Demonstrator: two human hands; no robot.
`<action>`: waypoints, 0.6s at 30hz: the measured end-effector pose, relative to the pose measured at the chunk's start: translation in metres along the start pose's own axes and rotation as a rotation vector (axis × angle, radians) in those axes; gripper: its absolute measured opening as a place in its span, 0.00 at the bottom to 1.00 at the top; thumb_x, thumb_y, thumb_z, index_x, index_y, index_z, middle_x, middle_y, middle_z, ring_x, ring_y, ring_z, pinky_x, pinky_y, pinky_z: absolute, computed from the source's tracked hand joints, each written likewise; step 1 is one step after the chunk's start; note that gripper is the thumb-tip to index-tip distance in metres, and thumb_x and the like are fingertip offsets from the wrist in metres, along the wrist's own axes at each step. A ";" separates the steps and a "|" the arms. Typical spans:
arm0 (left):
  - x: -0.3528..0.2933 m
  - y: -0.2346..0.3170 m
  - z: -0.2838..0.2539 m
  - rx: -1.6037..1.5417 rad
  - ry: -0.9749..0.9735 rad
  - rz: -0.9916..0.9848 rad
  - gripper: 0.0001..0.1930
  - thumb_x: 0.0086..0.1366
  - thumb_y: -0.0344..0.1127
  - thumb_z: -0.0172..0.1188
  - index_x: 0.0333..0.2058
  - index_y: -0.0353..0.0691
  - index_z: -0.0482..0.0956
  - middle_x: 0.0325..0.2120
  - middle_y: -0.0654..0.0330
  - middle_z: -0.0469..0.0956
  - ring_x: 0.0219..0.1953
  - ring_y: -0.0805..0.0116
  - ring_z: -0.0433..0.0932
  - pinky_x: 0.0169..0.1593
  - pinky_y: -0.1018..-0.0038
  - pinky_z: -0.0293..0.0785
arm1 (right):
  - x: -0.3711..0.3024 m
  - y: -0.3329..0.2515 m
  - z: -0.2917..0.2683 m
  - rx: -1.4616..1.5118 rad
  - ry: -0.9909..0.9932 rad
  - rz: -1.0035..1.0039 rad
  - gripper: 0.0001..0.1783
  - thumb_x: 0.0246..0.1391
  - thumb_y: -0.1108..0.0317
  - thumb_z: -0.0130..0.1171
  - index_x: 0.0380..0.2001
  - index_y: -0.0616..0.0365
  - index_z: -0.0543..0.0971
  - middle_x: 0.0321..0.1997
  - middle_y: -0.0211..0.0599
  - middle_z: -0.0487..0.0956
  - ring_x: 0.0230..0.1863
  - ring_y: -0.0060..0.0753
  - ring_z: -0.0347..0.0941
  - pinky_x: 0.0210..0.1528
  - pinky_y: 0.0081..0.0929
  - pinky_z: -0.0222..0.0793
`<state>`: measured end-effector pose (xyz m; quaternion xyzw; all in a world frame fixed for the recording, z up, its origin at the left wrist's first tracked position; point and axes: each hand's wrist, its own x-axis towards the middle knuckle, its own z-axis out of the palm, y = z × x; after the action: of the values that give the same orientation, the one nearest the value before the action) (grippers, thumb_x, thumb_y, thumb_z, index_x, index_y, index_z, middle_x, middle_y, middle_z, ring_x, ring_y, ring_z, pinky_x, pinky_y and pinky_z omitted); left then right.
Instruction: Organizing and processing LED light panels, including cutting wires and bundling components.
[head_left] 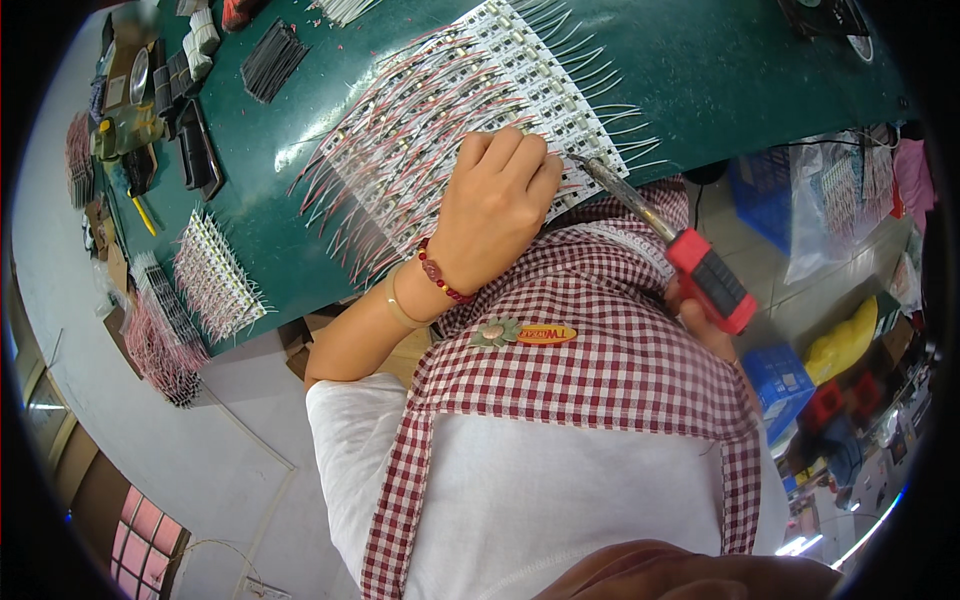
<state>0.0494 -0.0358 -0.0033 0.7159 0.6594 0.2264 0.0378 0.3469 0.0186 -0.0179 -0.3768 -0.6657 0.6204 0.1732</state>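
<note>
A white panel of small circuit boards [520, 75] lies on the green table, with rows of red and white wires [400, 125] fanning from it. My left hand [500, 200] rests over the panel's near part, its fingers curled together. What its fingertips pinch is hidden beneath the hand. My right hand [700, 322] is closed round the red and black handle of a soldering iron [712, 282], and the handle covers part of that hand. The iron's metal tip reaches the panel just right of my left fingers; whether it touches cannot be made out.
On the green table [700, 80], a smaller wired panel [213, 275] lies at left, near a wire bundle [165, 340] over the edge. Black sleeving pieces [273, 60] and a yellow-handled tool [143, 212] lie farther back. Blue crates [760, 195] stand below the table at right.
</note>
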 end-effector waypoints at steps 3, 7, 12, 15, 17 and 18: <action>-0.001 0.000 0.000 -0.018 0.010 -0.002 0.12 0.46 0.25 0.58 0.33 0.40 0.79 0.25 0.64 0.67 0.31 0.66 0.68 0.37 0.69 0.61 | 0.000 -0.005 0.001 0.054 0.019 0.032 0.22 0.50 0.48 0.62 0.26 0.59 0.77 0.24 0.31 0.76 0.23 0.26 0.73 0.24 0.22 0.67; -0.002 0.002 0.000 -0.019 -0.002 0.003 0.12 0.46 0.25 0.57 0.33 0.39 0.78 0.25 0.63 0.67 0.31 0.65 0.68 0.37 0.69 0.62 | 0.000 -0.004 0.002 0.036 0.017 0.015 0.21 0.49 0.49 0.63 0.26 0.59 0.77 0.23 0.31 0.76 0.23 0.26 0.73 0.25 0.22 0.67; -0.001 0.003 -0.001 -0.003 -0.016 0.003 0.12 0.46 0.25 0.57 0.33 0.39 0.78 0.26 0.62 0.68 0.33 0.65 0.69 0.38 0.69 0.63 | 0.004 -0.008 0.000 0.002 -0.027 0.003 0.19 0.50 0.52 0.62 0.26 0.60 0.77 0.24 0.32 0.76 0.24 0.26 0.73 0.25 0.23 0.67; 0.001 0.002 -0.005 -0.018 -0.034 0.004 0.12 0.46 0.25 0.57 0.33 0.40 0.78 0.26 0.62 0.68 0.33 0.65 0.69 0.38 0.69 0.63 | 0.000 -0.015 0.003 0.057 0.049 -0.004 0.19 0.50 0.52 0.63 0.27 0.60 0.77 0.24 0.33 0.76 0.24 0.26 0.73 0.26 0.23 0.67; 0.000 0.004 -0.003 0.001 -0.036 0.003 0.12 0.46 0.25 0.56 0.33 0.40 0.78 0.26 0.62 0.68 0.33 0.65 0.69 0.38 0.69 0.63 | -0.003 -0.009 0.003 0.102 0.056 0.019 0.20 0.50 0.51 0.63 0.27 0.61 0.77 0.25 0.33 0.76 0.24 0.26 0.73 0.26 0.23 0.67; 0.000 0.005 -0.002 0.013 -0.038 0.003 0.12 0.47 0.25 0.56 0.33 0.40 0.78 0.26 0.63 0.68 0.33 0.65 0.69 0.38 0.69 0.62 | -0.004 -0.007 0.003 0.141 0.065 0.046 0.21 0.50 0.51 0.63 0.28 0.61 0.77 0.25 0.33 0.76 0.24 0.25 0.73 0.26 0.22 0.67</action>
<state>0.0532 -0.0373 0.0000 0.7212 0.6590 0.2088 0.0453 0.3456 0.0144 -0.0112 -0.3988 -0.6057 0.6568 0.2066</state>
